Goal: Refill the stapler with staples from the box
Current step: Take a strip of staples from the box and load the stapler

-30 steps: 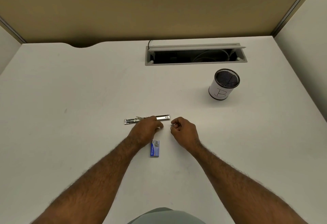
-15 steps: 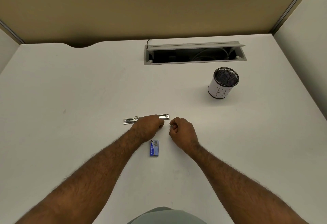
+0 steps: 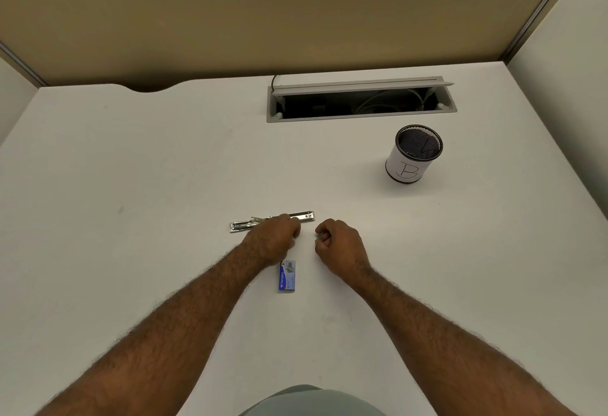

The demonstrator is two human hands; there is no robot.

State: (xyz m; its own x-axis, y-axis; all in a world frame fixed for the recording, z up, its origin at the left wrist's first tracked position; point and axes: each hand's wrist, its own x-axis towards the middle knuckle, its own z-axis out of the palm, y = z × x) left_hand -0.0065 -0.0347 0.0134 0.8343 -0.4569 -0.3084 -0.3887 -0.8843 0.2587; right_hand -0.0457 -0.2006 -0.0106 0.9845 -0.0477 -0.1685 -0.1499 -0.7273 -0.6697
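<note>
A silver stapler (image 3: 241, 225) lies opened out flat on the white desk (image 3: 131, 185), running left to right. My left hand (image 3: 274, 239) covers its middle with fingers curled down over it, holding it in place. My right hand (image 3: 340, 248) sits just right of the left hand, below the stapler's right end. Its curled fingers and thumb pinch a small grey strip of staples (image 3: 319, 235). The small blue staple box (image 3: 287, 276) lies flat on the desk just below my left hand, between my wrists.
A black mesh pen cup (image 3: 413, 155) with a white label marked "B" stands at the back right. Behind it, an open cable hatch (image 3: 362, 99) is cut into the desk. Partition walls close off the back and both sides.
Both hands stay almost where they were; my right hand's fingertips have edged slightly toward the stapler's right end.
</note>
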